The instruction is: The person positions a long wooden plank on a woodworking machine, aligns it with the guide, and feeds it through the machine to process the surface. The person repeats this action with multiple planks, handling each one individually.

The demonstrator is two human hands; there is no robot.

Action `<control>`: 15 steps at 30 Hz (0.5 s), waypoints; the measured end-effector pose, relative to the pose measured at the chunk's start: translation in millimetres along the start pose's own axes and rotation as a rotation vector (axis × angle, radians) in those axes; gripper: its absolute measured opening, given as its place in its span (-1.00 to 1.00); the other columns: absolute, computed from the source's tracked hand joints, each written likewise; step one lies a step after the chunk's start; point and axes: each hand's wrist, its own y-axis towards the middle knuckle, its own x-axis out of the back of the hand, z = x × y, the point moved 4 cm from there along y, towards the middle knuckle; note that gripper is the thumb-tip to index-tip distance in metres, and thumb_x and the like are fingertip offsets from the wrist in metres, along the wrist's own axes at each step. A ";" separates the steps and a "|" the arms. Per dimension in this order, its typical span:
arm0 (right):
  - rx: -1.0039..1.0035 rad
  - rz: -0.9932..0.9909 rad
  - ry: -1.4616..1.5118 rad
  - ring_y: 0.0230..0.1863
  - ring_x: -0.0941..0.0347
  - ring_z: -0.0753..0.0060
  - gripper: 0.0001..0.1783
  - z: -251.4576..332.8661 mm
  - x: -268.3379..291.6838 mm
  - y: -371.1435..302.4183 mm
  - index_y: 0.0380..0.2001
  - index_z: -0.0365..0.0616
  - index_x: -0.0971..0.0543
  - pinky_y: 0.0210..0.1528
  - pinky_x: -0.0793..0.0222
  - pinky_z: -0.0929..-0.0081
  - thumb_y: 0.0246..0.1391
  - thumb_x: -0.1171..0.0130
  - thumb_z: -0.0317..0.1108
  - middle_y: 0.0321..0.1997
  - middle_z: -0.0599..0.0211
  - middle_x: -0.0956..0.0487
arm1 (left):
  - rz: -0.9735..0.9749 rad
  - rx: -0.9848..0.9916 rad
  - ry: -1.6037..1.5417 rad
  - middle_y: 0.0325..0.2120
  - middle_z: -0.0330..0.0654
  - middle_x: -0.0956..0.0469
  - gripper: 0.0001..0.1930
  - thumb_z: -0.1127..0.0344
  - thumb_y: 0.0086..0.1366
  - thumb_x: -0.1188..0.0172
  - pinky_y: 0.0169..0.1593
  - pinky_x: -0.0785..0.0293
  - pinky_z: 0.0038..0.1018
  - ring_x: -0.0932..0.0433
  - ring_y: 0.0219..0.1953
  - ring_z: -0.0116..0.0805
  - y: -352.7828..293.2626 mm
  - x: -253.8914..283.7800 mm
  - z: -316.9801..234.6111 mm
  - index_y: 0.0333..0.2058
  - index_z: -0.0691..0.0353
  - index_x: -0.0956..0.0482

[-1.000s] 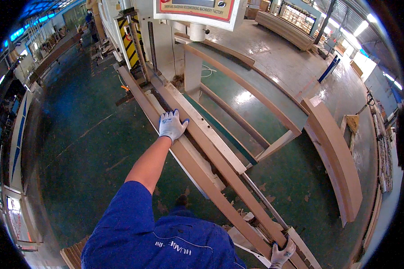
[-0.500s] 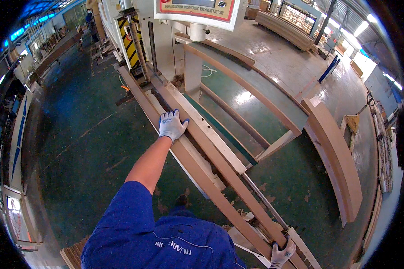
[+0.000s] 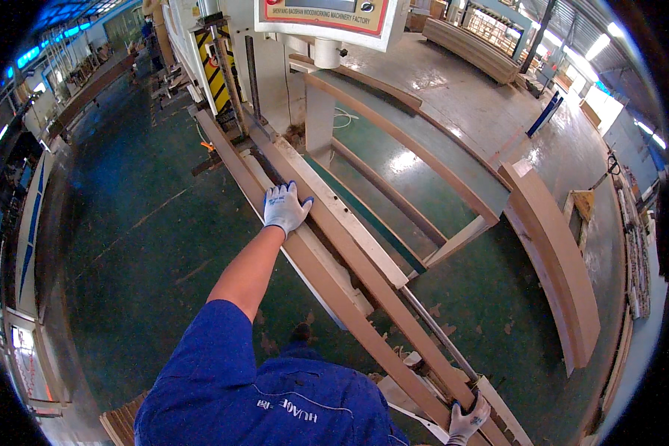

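Note:
Two long, narrow brown boards lie side by side across a machine bed, running from the upper left to the lower right with a gap between them. My left hand, in a white and blue work glove, lies flat over the nearer board, its fingers spread and its thumb toward the farther one. At the lower right my right hand, gloved too, is closed around the boards near their end; part of its grip is hidden. A pale machine rail runs along the far side of the boards.
A machine column with a striped yellow and black panel stands at the upper left, below a control box. Beyond the bed is a rectangular frame. Curved stacked boards stand at the right. A board stack lies farther back.

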 end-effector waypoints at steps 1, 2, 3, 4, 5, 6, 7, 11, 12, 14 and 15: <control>-0.001 -0.001 0.000 0.22 -0.52 -0.11 -0.21 1.4 0.9 0.7 0.24 -0.13 -0.59 0.34 -0.44 -0.09 0.01 -0.58 0.05 0.15 -0.01 -0.63 | -0.011 -0.005 0.008 0.14 0.13 -0.57 -0.20 -0.27 0.41 -0.14 0.42 -0.22 -0.09 -0.48 0.26 0.07 -0.2 -0.3 0.5 0.32 0.35 -0.43; -0.001 -0.002 0.000 0.22 -0.52 -0.11 -0.21 2.2 1.3 1.1 0.24 -0.13 -0.59 0.33 -0.45 -0.08 0.01 -0.58 0.05 0.14 -0.01 -0.63 | -0.023 -0.010 0.015 0.14 0.13 -0.58 -0.20 -0.27 0.40 -0.14 0.39 -0.24 -0.10 -0.49 0.24 0.07 -0.6 -0.8 1.1 0.31 0.36 -0.43; 0.001 -0.004 0.001 0.21 -0.52 -0.11 -0.21 1.4 1.0 1.0 0.23 -0.13 -0.60 0.33 -0.45 -0.08 0.01 -0.58 0.06 0.14 -0.01 -0.64 | -0.035 -0.016 0.022 0.13 0.13 -0.58 -0.20 -0.27 0.40 -0.14 0.37 -0.27 -0.12 -0.50 0.23 0.07 -0.7 -0.2 0.8 0.30 0.36 -0.44; 0.002 -0.006 0.002 0.21 -0.53 -0.10 -0.21 -0.3 0.0 0.8 0.23 -0.13 -0.60 0.33 -0.46 -0.08 0.01 -0.58 0.06 0.13 -0.01 -0.64 | -0.030 -0.013 0.022 0.13 0.13 -0.58 -0.20 -0.27 0.39 -0.15 0.37 -0.27 -0.11 -0.50 0.23 0.07 -0.6 -0.1 0.5 0.30 0.36 -0.44; 0.004 -0.008 0.003 0.20 -0.53 -0.10 -0.21 -1.1 -0.4 0.7 0.23 -0.13 -0.60 0.32 -0.46 -0.07 0.00 -0.58 0.06 0.13 -0.01 -0.64 | -0.026 -0.011 0.022 0.14 0.13 -0.58 -0.20 -0.27 0.39 -0.15 0.37 -0.27 -0.11 -0.50 0.23 0.07 -0.5 0.4 -0.1 0.30 0.36 -0.44; 0.012 -0.014 -0.004 0.20 -0.53 -0.10 -0.22 -0.3 0.1 0.6 0.22 -0.13 -0.61 0.32 -0.47 -0.07 0.01 -0.58 0.05 0.13 0.00 -0.64 | -0.021 -0.009 0.023 0.14 0.12 -0.58 -0.20 -0.26 0.39 -0.15 0.37 -0.27 -0.11 -0.50 0.24 0.07 -0.6 1.0 -0.6 0.30 0.36 -0.44; 0.019 -0.020 -0.011 0.19 -0.54 -0.09 -0.22 1.1 1.2 0.6 0.22 -0.13 -0.61 0.31 -0.48 -0.06 0.01 -0.58 0.05 0.13 0.00 -0.64 | -0.017 -0.009 0.021 0.14 0.12 -0.58 -0.20 -0.27 0.39 -0.15 0.37 -0.26 -0.11 -0.50 0.24 0.07 -0.7 2.0 -1.2 0.30 0.36 -0.44; 0.009 -0.007 0.013 0.17 -0.55 -0.08 -0.26 11.5 8.7 3.8 0.21 -0.13 -0.62 0.29 -0.50 -0.04 0.03 -0.57 0.01 0.13 0.01 -0.65 | -0.018 -0.007 0.020 0.14 0.13 -0.58 -0.20 -0.27 0.39 -0.15 0.38 -0.26 -0.11 -0.49 0.24 0.08 -1.5 3.2 -1.1 0.29 0.35 -0.45; 0.008 -0.010 0.011 0.17 -0.55 -0.07 -0.26 12.0 9.0 3.8 0.21 -0.13 -0.62 0.28 -0.50 -0.03 0.03 -0.57 0.00 0.12 0.02 -0.65 | -0.021 -0.007 0.021 0.14 0.13 -0.58 -0.21 -0.27 0.39 -0.15 0.38 -0.26 -0.11 -0.49 0.24 0.08 -1.4 2.8 -0.7 0.29 0.35 -0.45; 0.006 -0.016 0.006 0.16 -0.56 -0.05 -0.27 12.6 9.1 4.3 0.21 -0.13 -0.62 0.28 -0.51 -0.02 0.03 -0.57 -0.02 0.11 0.03 -0.66 | -0.030 -0.006 0.026 0.12 0.12 -0.58 -0.21 -0.27 0.39 -0.16 0.40 -0.24 -0.08 -0.49 0.24 0.07 -0.8 0.5 1.0 0.29 0.34 -0.45; 0.002 -0.010 0.014 0.16 -0.56 -0.05 -0.27 12.5 8.8 4.3 0.21 -0.13 -0.62 0.28 -0.51 -0.02 0.02 -0.58 -0.02 0.11 0.02 -0.66 | -0.034 -0.006 0.028 0.11 0.11 -0.59 -0.21 -0.26 0.39 -0.16 0.41 -0.24 -0.07 -0.49 0.24 0.06 -0.9 0.4 1.1 0.29 0.34 -0.45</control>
